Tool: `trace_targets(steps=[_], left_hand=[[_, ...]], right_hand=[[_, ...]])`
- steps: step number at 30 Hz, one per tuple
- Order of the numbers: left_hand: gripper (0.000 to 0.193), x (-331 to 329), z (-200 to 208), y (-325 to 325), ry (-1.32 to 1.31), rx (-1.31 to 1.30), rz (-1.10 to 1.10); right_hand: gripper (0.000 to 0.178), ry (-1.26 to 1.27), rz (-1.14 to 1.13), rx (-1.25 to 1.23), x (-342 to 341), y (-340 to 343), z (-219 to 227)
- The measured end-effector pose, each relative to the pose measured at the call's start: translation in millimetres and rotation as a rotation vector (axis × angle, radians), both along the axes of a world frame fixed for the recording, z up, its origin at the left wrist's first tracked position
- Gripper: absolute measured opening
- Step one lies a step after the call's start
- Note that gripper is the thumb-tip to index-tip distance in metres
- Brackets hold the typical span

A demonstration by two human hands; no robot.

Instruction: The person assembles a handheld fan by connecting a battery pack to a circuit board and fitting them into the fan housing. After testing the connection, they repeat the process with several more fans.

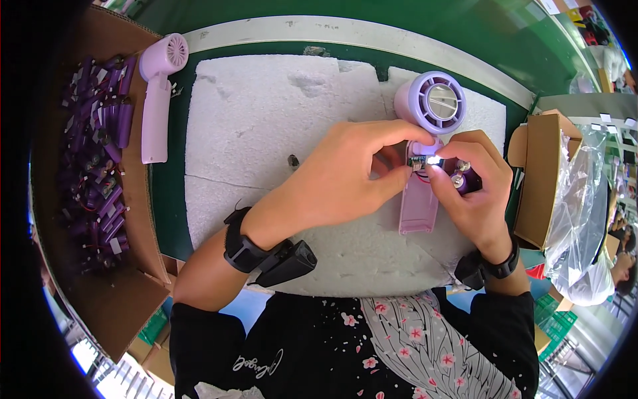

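Left hand [335,171] in close, grip pinching small circuit board [417,163]! Right hand [482,185] pinching its other end, white light [433,160] blazing there, purple battery [472,179] beside fingers. Board sits over open pink handle [418,211] of purple fan [442,102], fan lying on white foam slab [266,133]. Far left, second fan [157,116] near cardboard box [136,219] of purple cells [106,126].

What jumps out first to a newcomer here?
Probably the bright white glow at the small circuit board, by the fingertips of the left hand and right hand. Just above is the round purple fan head. At far left, a cardboard box holds a heap of purple cylinders.
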State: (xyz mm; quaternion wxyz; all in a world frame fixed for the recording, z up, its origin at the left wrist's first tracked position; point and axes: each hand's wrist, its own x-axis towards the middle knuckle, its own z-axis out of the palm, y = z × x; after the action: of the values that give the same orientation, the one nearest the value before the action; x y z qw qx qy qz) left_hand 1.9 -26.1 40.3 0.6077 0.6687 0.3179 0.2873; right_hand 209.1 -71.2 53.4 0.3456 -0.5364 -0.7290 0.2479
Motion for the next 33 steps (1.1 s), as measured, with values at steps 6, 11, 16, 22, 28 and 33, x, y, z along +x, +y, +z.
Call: trace_targets(steps=[6,11,16,22,28,33], left_hand=[[0.038,-0.1,-0.4,0.2,0.023,-0.012,-0.008],[0.036,0.1,-0.8,-0.3,0.039,-0.017,-0.014],[0.036,1.2,-0.7,-0.9,0.053,-0.046,0.0],[0.035,0.7,1.8,-0.1,0.082,-0.055,-0.007],[0.034,0.7,2.4,-0.5,0.078,-0.053,0.002],[0.032,1.7,3.2,-0.1,0.072,-0.074,0.009]], right_hand=[[0.022,-0.03,0.0,0.026,-0.2,-0.9,-1.6],[0.021,-0.03,0.005,0.033,0.8,-1.2,-0.5],[0.02,-0.021,-0.002,-0.022,0.8,-1.0,3.0],[0.019,-0.028,0.001,-0.03,2.2,2.0,4.4],[0.02,-0.033,-0.005,-0.026,1.8,1.9,6.0],[0.021,-0.076,0.006,0.026,2.2,0.8,3.0]])
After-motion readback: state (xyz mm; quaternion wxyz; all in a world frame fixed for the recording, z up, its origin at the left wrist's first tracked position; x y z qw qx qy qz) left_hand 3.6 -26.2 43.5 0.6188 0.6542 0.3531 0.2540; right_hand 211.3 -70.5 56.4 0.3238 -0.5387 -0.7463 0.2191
